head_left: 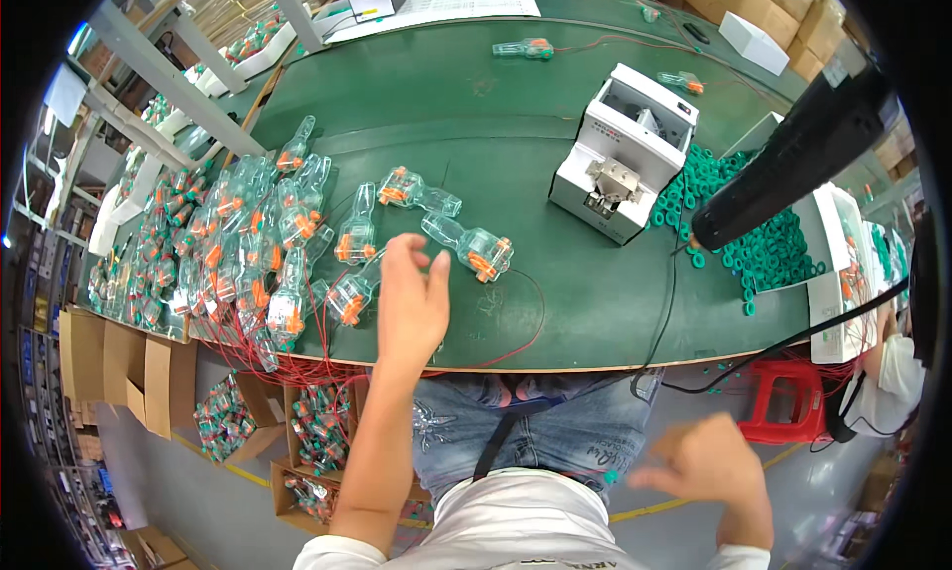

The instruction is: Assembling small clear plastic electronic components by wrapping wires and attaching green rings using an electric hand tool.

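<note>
My left hand (413, 302) is over the near part of the green table, its thumb apart from the fingers and nothing visible between them. The narrow neck of a clear bottle-shaped plastic piece with orange parts (349, 298) reaches the hand's left edge; I cannot tell if they touch. Another such clear piece (479, 253), trailing a thin red wire, lies just right of the hand. A third (417, 192) lies farther back. My right hand (706, 458) is off the table at lower right, smeared by motion. A small green ring (611, 477) shows against my jeans left of it.
Many similar clear pieces (238, 233) pile up at left, red wires hanging over the edge. A white boxy machine (627, 154) stands right of centre, beside spilled green rings (769, 248). A black tube (793, 159) juts overhead. Cartons (164, 382) and a red stool (781, 401) stand below.
</note>
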Demonstrator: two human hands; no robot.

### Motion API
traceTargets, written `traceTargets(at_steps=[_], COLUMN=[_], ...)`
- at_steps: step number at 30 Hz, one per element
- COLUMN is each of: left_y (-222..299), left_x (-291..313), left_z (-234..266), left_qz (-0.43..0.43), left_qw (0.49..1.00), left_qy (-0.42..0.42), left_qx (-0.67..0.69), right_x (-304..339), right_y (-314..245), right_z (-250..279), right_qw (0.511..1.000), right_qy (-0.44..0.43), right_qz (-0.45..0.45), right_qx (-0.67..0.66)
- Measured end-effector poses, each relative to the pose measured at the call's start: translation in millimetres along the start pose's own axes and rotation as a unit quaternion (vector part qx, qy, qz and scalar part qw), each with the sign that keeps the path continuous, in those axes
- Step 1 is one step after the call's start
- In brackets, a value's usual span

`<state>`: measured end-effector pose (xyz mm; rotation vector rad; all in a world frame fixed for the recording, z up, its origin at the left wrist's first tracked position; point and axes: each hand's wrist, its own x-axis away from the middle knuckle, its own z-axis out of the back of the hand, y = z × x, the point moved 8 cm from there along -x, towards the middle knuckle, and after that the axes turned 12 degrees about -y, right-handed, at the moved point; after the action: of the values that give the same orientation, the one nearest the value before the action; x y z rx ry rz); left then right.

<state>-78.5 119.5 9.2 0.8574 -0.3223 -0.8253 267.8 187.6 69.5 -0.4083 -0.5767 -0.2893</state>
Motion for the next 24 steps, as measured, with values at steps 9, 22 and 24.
traceTargets(at_steps=[9, 22, 24], left_y=[37, 26, 10], left_x=[-32, 59, 59], left_z=[-52, -72, -61], left_qz=[0.148, 0.090, 0.086], left_qw=[0.966, 0.734, 0.815], left_qy=[-0.120, -0.175, -0.165], left_qx=[-0.175, 0.650, 0.549], right_x=[-211, -127, -129], right_y=[-44, -56, -55], right_z=[39, 45, 37], right_qw=[0.922, 0.846, 0.900], right_qy=[0.384, 0.273, 0.129], right_qz=[0.000, 0.231, 0.170], right_qx=[-0.051, -0.395, -0.380])
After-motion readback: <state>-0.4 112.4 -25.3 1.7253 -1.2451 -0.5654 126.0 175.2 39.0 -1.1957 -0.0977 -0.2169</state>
